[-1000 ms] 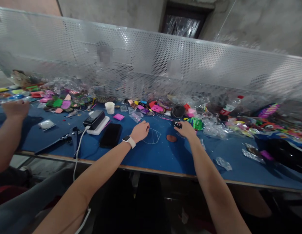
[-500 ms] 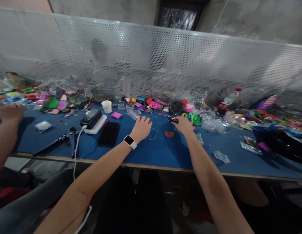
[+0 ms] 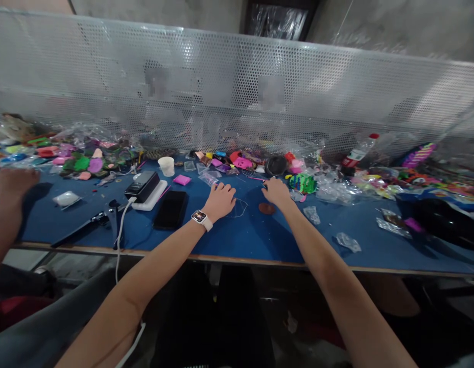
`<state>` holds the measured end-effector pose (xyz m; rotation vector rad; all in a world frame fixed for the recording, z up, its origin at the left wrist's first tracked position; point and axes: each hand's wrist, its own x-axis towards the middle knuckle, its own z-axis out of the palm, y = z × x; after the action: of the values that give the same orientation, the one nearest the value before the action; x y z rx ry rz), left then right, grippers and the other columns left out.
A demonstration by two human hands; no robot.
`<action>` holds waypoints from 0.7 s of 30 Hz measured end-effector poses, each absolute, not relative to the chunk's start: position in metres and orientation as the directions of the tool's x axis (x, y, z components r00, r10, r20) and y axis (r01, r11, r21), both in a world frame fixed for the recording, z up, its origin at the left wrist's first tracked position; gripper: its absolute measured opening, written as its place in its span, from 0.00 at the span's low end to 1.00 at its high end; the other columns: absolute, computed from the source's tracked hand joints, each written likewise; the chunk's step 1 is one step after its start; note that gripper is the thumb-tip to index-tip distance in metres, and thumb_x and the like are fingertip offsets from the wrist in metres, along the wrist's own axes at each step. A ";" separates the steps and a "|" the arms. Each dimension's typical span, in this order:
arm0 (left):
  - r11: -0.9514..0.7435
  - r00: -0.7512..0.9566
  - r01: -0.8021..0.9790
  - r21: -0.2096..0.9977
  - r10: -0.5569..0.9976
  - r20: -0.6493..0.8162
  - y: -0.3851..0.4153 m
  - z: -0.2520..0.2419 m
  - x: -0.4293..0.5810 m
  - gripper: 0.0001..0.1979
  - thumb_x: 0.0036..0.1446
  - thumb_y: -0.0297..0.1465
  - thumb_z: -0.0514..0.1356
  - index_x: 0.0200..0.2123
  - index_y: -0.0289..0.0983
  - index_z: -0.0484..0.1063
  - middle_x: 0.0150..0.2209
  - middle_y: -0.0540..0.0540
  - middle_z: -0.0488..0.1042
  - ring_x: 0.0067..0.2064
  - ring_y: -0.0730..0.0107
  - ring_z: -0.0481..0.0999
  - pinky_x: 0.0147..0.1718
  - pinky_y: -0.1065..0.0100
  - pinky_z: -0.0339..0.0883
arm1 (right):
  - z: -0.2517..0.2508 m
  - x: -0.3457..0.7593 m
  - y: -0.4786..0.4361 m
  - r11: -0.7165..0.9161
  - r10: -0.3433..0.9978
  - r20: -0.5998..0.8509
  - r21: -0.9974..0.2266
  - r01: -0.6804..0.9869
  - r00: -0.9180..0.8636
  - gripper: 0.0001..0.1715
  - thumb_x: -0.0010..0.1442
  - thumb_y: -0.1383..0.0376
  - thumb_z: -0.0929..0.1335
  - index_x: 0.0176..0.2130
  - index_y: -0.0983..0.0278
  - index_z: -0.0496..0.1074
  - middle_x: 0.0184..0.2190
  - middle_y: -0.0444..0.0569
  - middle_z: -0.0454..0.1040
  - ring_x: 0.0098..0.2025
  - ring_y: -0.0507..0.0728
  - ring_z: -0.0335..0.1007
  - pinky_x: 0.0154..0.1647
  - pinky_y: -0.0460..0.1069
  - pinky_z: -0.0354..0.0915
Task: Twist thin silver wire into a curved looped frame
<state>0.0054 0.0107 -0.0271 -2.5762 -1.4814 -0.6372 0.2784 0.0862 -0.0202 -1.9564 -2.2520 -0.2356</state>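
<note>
The left hand (image 3: 220,200) lies palm down at the middle of the counter (image 3: 237,245), between its front and back edges, its grip slack and the fingers spread. A pale outline (image 3: 242,209) shows just beside it. The right hand (image 3: 277,191), a little nearer the back edge, curls its grip around a small dark object (image 3: 265,186), as far as one can tell, since the fingers hide most of it. Toward the front edge from that hand lies a flat brown piece (image 3: 266,208). A black phone (image 3: 170,209) rests left of the left hand, and a green piece (image 3: 303,183) lies right of the right hand, toward the back edge.
</note>
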 end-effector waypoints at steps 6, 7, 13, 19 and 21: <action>-0.487 0.401 0.855 0.179 0.839 0.368 0.016 -0.029 -0.001 0.09 0.73 0.35 0.59 0.50 0.40 0.77 0.53 0.36 0.78 0.58 0.44 0.73 0.59 0.46 0.65 | -0.006 0.254 0.117 0.179 0.978 0.113 -0.022 0.984 -0.175 0.18 0.70 0.62 0.72 0.55 0.65 0.85 0.54 0.62 0.84 0.57 0.68 0.80 0.60 0.57 0.73; -0.480 0.397 0.857 0.190 0.848 0.352 0.016 -0.029 -0.001 0.09 0.73 0.35 0.60 0.50 0.39 0.77 0.53 0.36 0.78 0.58 0.44 0.73 0.58 0.46 0.66 | -0.005 0.247 0.122 0.200 0.974 0.115 -0.032 0.979 -0.195 0.19 0.71 0.60 0.72 0.57 0.64 0.84 0.54 0.60 0.84 0.57 0.67 0.80 0.60 0.55 0.73; -0.463 0.410 0.863 0.200 0.876 0.254 0.011 -0.023 0.001 0.11 0.73 0.34 0.59 0.53 0.39 0.77 0.56 0.38 0.78 0.60 0.45 0.74 0.59 0.47 0.68 | -0.011 0.209 0.132 0.258 0.961 0.128 -0.081 0.963 -0.246 0.16 0.71 0.62 0.72 0.54 0.62 0.85 0.54 0.56 0.85 0.56 0.63 0.81 0.58 0.52 0.73; -0.455 0.400 0.865 0.211 0.880 0.258 0.011 -0.020 0.001 0.11 0.73 0.35 0.59 0.54 0.40 0.77 0.57 0.39 0.78 0.62 0.46 0.73 0.60 0.49 0.67 | -0.008 0.238 0.112 0.210 0.960 0.216 -0.130 0.969 -0.179 0.20 0.70 0.58 0.72 0.58 0.61 0.83 0.56 0.57 0.84 0.58 0.67 0.80 0.61 0.55 0.72; -0.457 0.399 0.860 0.228 0.880 0.259 0.012 -0.020 0.002 0.11 0.73 0.35 0.60 0.54 0.40 0.77 0.57 0.38 0.77 0.62 0.46 0.73 0.60 0.49 0.67 | -0.003 0.271 0.106 0.123 0.974 0.207 -0.128 0.984 -0.095 0.18 0.69 0.60 0.72 0.55 0.61 0.85 0.53 0.57 0.85 0.56 0.67 0.82 0.59 0.55 0.73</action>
<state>0.0015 0.0115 -0.0198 -2.6750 -1.6658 -0.5534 0.2706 0.1059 -0.0030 -1.9331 -2.1605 -0.0620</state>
